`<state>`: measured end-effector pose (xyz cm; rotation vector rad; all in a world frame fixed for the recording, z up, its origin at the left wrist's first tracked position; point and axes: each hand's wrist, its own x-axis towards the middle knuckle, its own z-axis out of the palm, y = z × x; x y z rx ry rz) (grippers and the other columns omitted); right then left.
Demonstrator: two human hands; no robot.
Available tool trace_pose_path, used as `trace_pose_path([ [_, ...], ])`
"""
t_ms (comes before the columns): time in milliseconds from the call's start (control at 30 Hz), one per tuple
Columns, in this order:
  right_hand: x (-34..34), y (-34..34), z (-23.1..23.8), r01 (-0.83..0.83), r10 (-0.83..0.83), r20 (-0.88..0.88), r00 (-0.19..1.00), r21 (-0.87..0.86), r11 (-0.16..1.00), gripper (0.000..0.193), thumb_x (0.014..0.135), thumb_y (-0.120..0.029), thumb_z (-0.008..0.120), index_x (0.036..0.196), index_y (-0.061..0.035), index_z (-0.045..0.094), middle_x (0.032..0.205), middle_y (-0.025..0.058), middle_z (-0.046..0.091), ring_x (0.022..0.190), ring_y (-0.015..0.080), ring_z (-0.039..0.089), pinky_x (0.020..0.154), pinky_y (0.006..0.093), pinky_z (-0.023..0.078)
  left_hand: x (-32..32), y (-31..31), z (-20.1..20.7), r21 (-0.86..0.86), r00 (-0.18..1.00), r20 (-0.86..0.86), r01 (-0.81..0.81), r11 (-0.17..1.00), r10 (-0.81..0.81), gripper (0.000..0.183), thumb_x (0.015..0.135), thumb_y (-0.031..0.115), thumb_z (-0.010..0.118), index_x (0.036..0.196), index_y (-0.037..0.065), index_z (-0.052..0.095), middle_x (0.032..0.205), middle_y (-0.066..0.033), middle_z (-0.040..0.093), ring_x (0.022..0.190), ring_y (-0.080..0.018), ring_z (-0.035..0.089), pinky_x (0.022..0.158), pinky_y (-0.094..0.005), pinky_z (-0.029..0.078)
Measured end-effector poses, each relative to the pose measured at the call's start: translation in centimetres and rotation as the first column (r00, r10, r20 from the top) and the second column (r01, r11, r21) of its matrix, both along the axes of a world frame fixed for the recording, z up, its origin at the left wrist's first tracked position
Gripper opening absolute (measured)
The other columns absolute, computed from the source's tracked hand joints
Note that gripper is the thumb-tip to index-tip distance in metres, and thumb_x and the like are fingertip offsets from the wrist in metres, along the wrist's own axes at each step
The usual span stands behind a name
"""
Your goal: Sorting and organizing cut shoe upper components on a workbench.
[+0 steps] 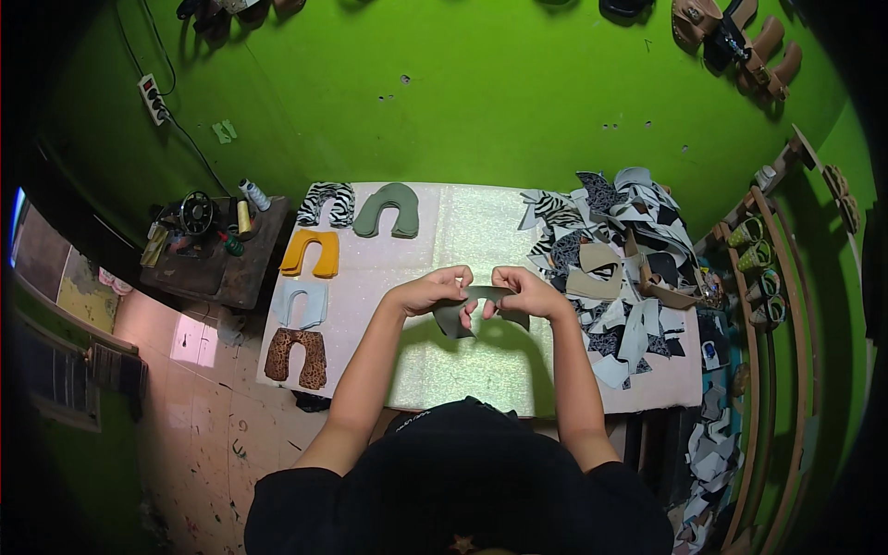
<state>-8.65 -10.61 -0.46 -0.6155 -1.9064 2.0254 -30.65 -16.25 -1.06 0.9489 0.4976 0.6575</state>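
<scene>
Above the middle of the table, both my hands hold a curved, dark green-grey cut piece of sheet material (pixel 452 323). My left hand (pixel 433 289) pinches it on one side, and one end hangs below those fingers. On the other side my right hand (pixel 531 294) grips it, with a bit showing under the palm. A short strip of it spans the gap between my thumbs. Beyond my left hand lies a stack of green U-shaped pieces (pixel 388 205). Similar U-shaped stacks line the table's left side: zebra print (pixel 326 201), yellow (pixel 312 252), pale grey (pixel 300 304) and leopard print (pixel 297 359).
Heaped offcuts (pixel 638 326) cover the right of the table (pixel 421 368), around an open cardboard box (pixel 668 294). A sewing machine table (pixel 213 264) with thread spools stands at the left. A wooden rack (pixel 760 370) with footwear is at the right. Shoes (pixel 740 46) hang on the green wall.
</scene>
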Motion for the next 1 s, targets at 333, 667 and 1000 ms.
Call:
trace_pose_path([
  [333, -6.1, -0.3, -1.1, 0.123, -0.108, 0.100, 0.989, -0.156, 0.980, 0.017, 0.084, -0.010, 0.049, 0.098, 0.0004, 0.049, 0.065, 0.0049, 0.055, 0.054, 0.0121, 0.056, 0.053, 0.0256, 0.046, -5.4, -1.0, -2.5, -0.080, 0.978, 0.115, -0.165, 0.983, 0.174, 0.033, 0.083, 0.004, 0.047, 0.113, 0.002, 0.033, 0.089, -0.0153, 0.057, 0.091, -0.0272, 0.059, 0.077, -0.0322, 0.048],
  [667, -13.0, 2.3, -7.5, 0.370, -0.328, 0.171, 0.929, -0.435, 0.821, 0.019, 0.086, -0.008, 0.046, 0.099, 0.0035, 0.052, 0.074, 0.0099, 0.061, 0.060, 0.0151, 0.058, 0.055, 0.0248, 0.047, -12.6, 0.0, -10.6, -0.229, 0.900, -0.088, -0.435, 0.871, 0.427, 0.034, 0.083, 0.003, 0.048, 0.116, 0.000, 0.042, 0.100, -0.0096, 0.055, 0.091, -0.0261, 0.058, 0.079, -0.0340, 0.049],
  [1000, -19.4, 10.4, -12.3, 0.461, -0.427, 0.294, 0.855, -0.054, 0.886, 0.014, 0.078, -0.011, 0.058, 0.082, 0.0013, 0.060, 0.072, 0.0076, 0.060, 0.062, 0.0153, 0.056, 0.058, 0.0296, 0.045, -20.6, 7.5, -10.3, -0.090, 0.693, -0.647, -0.484, 0.870, 0.319, 0.023, 0.084, 0.002, 0.042, 0.103, -0.010, 0.050, 0.084, -0.0163, 0.060, 0.069, -0.0228, 0.062, 0.065, -0.0329, 0.052],
])
